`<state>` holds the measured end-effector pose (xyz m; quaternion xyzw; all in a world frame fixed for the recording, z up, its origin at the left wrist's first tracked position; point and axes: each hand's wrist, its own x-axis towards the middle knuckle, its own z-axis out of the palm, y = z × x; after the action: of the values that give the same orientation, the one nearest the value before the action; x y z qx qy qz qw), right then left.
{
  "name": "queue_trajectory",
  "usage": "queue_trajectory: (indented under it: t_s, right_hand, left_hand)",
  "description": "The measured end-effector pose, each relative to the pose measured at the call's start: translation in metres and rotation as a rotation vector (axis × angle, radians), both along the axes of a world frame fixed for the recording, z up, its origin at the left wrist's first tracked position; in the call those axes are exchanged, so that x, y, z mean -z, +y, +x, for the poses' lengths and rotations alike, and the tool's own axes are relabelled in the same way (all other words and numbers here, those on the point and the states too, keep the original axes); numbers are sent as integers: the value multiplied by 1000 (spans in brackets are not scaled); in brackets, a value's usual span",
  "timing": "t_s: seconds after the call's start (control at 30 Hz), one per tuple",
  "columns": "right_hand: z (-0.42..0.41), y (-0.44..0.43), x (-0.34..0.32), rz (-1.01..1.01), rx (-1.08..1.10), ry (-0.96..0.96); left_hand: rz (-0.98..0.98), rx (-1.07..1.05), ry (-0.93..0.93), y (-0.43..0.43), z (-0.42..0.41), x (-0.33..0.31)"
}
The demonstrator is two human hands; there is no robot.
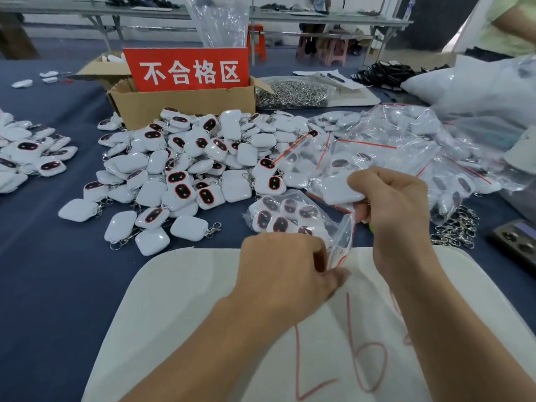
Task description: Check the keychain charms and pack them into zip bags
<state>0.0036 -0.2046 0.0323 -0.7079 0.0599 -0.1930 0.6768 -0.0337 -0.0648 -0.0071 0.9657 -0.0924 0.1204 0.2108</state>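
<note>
White pad [185,314], red marks [349,317] part-hidden; L grip [285,266] pinched on zip bag [290,216]; R grip [397,204] round charm [339,191]

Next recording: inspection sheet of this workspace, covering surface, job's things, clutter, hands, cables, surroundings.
Surface: blue table cloth, white mat marked in red.
Job's things: loose charm pile; part-filled zip bag; packed bags to the right.
Clutter: cardboard box with red sign, metal clasps, phone.
Hands: left hand pinches the zip bag's mouth; right hand grips one charm.
Cables: nothing seen.
Surroundings: long tables, stools, another person.
</note>
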Motion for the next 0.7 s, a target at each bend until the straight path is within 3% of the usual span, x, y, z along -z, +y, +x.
queue_trajectory:
  t_s: [0.1,0.33,0.5,0.63,0.7]
  right_hand:
    - [-2,-8,-5,-25,-128,42]
    - [-3,-13,-8,-190,-401,117]
    - [-2,-18,-5,-271,-397,77]
    - [-2,-7,5,-647,-216,-6]
    - [-6,5,6,-710,-132,-90]
  left_hand:
    - [-15,33,-2,1,0,4]
    - [-567,11,30,5,-1,-3]
    - [-707,-100,-120,5,0,-4]
    - [-692,11,-221,3,-5,-6]
    - [-680,76,-278,2,-7,-6]
